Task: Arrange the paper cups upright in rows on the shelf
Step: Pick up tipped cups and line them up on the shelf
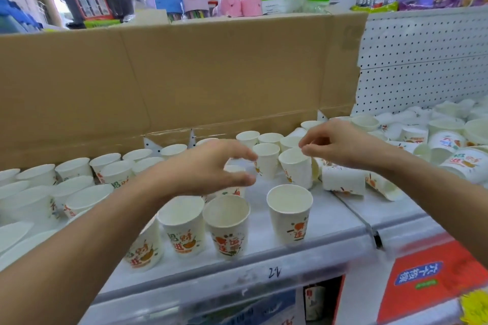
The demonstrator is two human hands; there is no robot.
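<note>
White paper cups with orange print stand upright in rows on the white shelf (330,221), among them three front cups (182,221), (227,224), (289,214). My left hand (211,166) curls its thumb and fingers round the rim of an upright cup (232,190) in the middle of the shelf, which it largely hides. My right hand (340,142) pinches the rim of a tilted cup (297,170) just right of it. Beside that, cups lie on their sides (343,181).
A tall cardboard sheet (184,76) backs the shelf. To the right, a heap of loose cups and bowls (449,140) lies before a white pegboard (422,60). A red box (433,280) sits below at the front right. Shop goods crowd the top.
</note>
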